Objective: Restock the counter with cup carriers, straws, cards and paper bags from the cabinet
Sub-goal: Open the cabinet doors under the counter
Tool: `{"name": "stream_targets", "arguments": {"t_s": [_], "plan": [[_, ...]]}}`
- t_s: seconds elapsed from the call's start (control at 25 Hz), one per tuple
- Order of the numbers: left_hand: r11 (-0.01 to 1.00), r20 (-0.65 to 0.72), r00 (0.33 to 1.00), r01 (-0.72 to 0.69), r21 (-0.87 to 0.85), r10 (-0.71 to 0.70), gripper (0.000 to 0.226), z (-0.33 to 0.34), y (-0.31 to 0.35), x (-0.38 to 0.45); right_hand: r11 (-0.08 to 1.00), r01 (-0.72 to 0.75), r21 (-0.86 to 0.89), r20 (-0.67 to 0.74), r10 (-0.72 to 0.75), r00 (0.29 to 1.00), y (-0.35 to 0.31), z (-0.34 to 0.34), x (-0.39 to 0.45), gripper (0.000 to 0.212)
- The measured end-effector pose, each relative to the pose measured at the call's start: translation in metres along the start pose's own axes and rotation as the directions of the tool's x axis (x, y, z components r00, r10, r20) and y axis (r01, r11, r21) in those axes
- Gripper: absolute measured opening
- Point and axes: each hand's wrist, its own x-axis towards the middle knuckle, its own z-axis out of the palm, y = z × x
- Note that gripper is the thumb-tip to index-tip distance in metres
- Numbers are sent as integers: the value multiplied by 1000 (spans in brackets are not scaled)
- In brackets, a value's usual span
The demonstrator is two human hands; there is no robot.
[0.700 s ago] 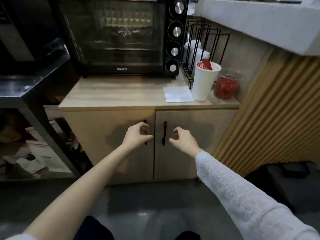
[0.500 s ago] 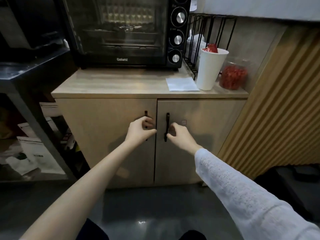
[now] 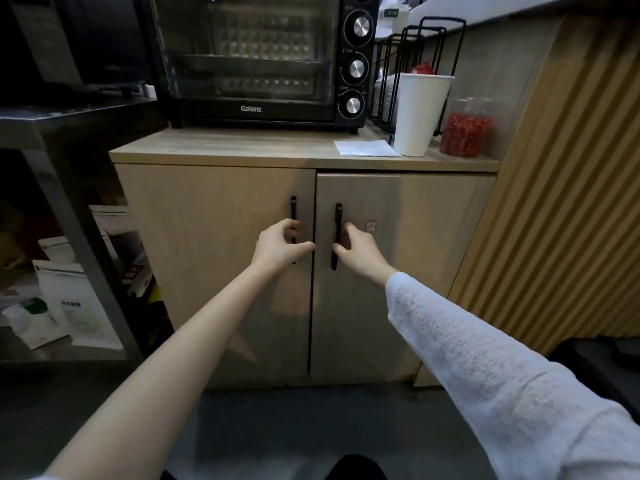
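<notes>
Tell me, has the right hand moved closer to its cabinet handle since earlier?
Yes. The right hand has closed in on the right door handle; its fingers now curl around it.

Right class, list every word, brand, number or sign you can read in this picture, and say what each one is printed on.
"Galanz": on the front of the black oven.
Markings round the oven knobs: too small to read.
Print on the white bags on the left shelf: blurred.
Small sticker on the right cabinet door: unreadable.
</notes>
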Motion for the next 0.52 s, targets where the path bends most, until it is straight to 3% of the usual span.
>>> {"name": "stream_targets", "arguments": {"t_s": [0.16, 0.52], "plan": [[999, 31, 999, 20, 33, -21, 62, 7, 4, -15, 1000, 7, -1, -17, -7, 1000, 0, -4, -5, 20], [1000, 84, 996, 5, 11, -6, 57, 15, 17, -48, 1000, 28, 1, 36, -28, 999, 2, -22, -40, 28]]}}
